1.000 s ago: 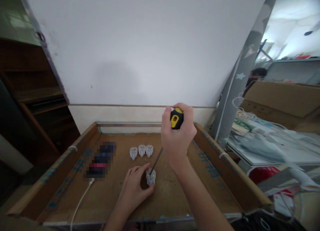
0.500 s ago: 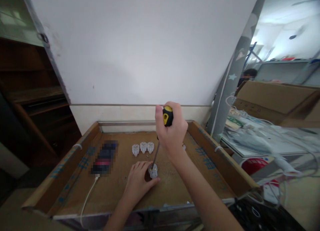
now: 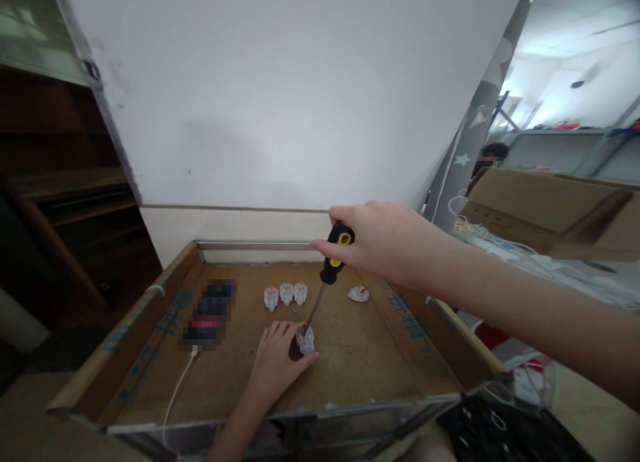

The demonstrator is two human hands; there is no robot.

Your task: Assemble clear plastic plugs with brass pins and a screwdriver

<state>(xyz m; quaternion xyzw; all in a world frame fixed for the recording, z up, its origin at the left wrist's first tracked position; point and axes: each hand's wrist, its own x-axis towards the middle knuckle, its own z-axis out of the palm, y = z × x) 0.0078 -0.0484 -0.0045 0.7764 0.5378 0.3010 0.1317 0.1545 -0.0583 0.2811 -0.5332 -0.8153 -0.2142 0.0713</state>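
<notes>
My right hand (image 3: 363, 239) grips the black-and-yellow handle of a screwdriver (image 3: 331, 265), thumb and fingers closed around it. The slanted shaft runs down to a small clear plastic plug part (image 3: 305, 341) with brass-coloured metal inside, and the tip meets its upper side. My left hand (image 3: 280, 355) rests on the cardboard and holds this part between thumb and fingers. Behind it stand several like pieces: a single plug part (image 3: 271, 298) and a pair of plug parts (image 3: 293, 294) side by side. A small screw-like bit (image 3: 295, 311) lies in front of the pair.
The work surface is a cardboard tray (image 3: 235, 389) with raised sides. On its left lies a blurred-out dark device (image 3: 209, 314) with a white cable (image 3: 176, 389). Another clear piece (image 3: 359, 294) lies on the right. A white panel (image 3: 300, 102) rises behind; a cardboard box (image 3: 540, 209) stands at right.
My right hand has turned on the screwdriver handle, its wrist and forearm swinging out to the right. The clear piece at the right is now uncovered. My left hand stays on the plug part.
</notes>
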